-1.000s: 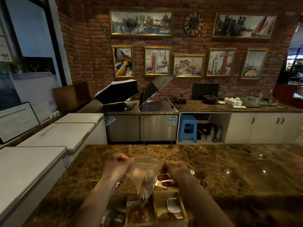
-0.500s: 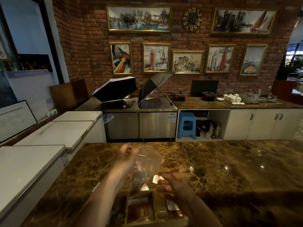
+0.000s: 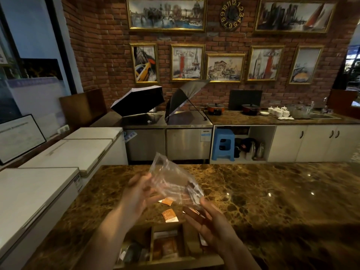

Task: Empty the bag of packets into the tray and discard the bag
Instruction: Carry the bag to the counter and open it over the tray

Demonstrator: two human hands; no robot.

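Two-handed hold above the wooden tray (image 3: 151, 243): the left hand (image 3: 140, 194) grips the clear bag (image 3: 171, 182), whose long axis slants down toward the loosely spread right hand (image 3: 212, 224).

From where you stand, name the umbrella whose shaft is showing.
The grey umbrella on the right, tipped with shaft exposed; the black umbrella shows only canopy.

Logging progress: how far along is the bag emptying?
Done: packets lie in the tray; two orange packets lie on the counter beside it. In hand: left hand holds the bag up, right hand touching its lower end, where something dark seems left inside. Left: finish emptying, discard the bag.
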